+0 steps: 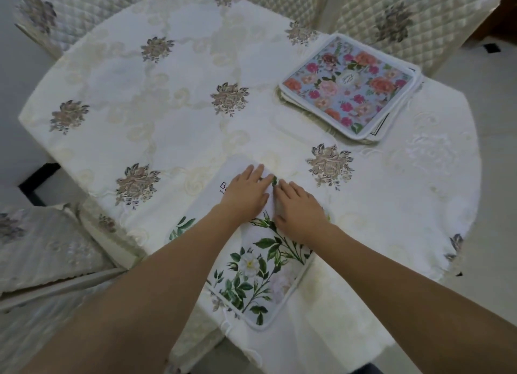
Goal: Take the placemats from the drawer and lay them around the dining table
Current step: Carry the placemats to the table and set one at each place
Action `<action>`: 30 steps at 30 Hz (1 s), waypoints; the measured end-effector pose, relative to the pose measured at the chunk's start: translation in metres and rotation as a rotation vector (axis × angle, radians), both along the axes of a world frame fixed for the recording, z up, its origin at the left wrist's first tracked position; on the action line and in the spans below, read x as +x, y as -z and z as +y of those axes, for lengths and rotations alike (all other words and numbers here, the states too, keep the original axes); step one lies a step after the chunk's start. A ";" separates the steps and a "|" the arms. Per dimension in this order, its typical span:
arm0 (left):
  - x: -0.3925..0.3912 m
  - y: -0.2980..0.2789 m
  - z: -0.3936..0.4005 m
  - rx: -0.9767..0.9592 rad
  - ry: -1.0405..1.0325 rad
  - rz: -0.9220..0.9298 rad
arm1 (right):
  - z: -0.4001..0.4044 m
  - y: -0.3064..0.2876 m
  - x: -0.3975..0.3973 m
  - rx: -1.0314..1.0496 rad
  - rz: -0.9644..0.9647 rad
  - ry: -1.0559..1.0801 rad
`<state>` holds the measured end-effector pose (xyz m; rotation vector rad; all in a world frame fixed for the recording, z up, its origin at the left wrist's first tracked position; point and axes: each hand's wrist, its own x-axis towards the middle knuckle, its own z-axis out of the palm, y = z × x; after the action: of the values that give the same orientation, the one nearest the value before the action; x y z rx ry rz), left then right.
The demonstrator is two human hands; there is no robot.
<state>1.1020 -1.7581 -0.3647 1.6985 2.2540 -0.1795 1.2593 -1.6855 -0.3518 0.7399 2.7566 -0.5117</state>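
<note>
Both hands lie flat, side by side and almost touching, the left hand (247, 191) and right hand (298, 205) pressing with straight fingers on a white mat (251, 267) printed with green leaves and pale flowers. Neither hand grips anything; the palms appear to be smoothing the mat down at a place setting on the table (173, 94), which is covered in an embroidered cream cloth.

The mat runs from beyond the fingertips back under the forearms, its long axis slanting from ahead of the left hand toward the table's near edge, where a rounded corner overhangs. That skew suggests it has yet to be squared to the edge.

Well ahead and to the right of the right hand sits a stack (349, 85) of further mats, the top one blue with pink and orange roses, likely parked within reach for the remaining seats. Quilted chairs (391, 21) ring the table beyond.
</note>
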 end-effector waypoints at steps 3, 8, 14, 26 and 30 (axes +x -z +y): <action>-0.004 -0.005 -0.003 -0.031 0.008 0.001 | 0.002 0.001 0.009 -0.014 -0.011 -0.009; -0.020 -0.010 -0.013 -0.095 -0.105 -0.016 | -0.001 0.003 0.042 -0.008 0.037 0.025; -0.039 -0.011 -0.029 -0.098 -0.173 -0.037 | -0.009 0.007 0.085 -0.007 0.099 0.074; -0.024 -0.013 -0.087 -0.102 -0.240 -0.074 | -0.029 -0.004 0.081 -0.087 0.052 0.153; -0.013 -0.012 -0.127 -0.118 -0.276 -0.057 | -0.057 -0.003 0.087 -0.076 0.050 0.130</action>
<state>1.0894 -1.8855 -0.3524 1.3025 2.3549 -0.1936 1.3468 -1.7425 -0.3489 0.9037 2.7289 -0.6662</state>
